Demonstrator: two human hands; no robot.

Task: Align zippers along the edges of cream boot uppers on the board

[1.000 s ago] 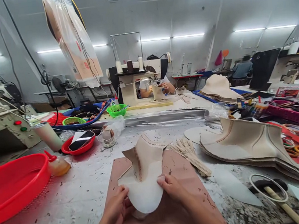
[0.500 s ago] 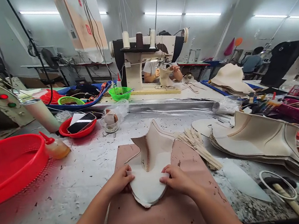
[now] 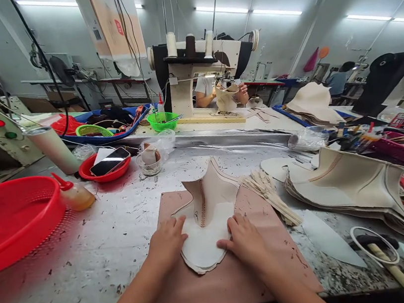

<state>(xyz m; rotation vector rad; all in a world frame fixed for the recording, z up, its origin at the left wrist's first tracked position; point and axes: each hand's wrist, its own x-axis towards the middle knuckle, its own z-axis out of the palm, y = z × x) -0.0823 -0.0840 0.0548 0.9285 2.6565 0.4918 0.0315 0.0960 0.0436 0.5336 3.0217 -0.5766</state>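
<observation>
A cream stitched shoe upper piece lies on a pinkish-brown mat at the near edge of the bench. My left hand presses flat on its left edge. My right hand presses flat on its right edge, thumb on the white rounded lining part. Its seam runs up the middle, and its top flaps stand up behind my fingers.
A red basket sits at left, with a glue bottle and a red dish holding a phone beyond it. Thin strips and a stack of cream uppers lie right. Behind the sewing machine another person works.
The upper piece went from held up off the mat to lying on it. Both my hands moved from gripping its edges to pressing down flat. The view tilted downward.
</observation>
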